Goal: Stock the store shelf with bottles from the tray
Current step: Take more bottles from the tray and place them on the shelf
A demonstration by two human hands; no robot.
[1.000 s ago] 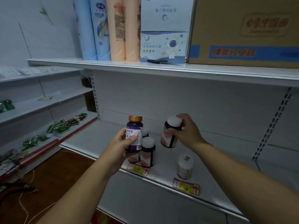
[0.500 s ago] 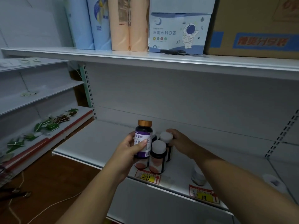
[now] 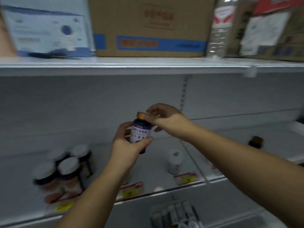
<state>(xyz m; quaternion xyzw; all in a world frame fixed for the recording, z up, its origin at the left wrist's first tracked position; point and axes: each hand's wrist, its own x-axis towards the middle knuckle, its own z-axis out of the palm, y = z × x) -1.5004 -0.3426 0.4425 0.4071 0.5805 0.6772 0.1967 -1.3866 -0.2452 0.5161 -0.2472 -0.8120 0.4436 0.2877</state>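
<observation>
White shelf (image 3: 105, 145) behind — left hand (image 3: 130, 145) fingers clamp purple bottle (image 3: 140, 132); right hand (image 3: 166, 119) fingers pinch its gold cap (image 3: 140, 115).

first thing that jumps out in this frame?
The purple bottle with a gold cap, held up mid-frame in front of the shelf: the left hand wraps its body, the right hand pinches the cap. Next, the cluster of white-capped bottles at lower left on the shelf, and the cardboard box above.
</observation>
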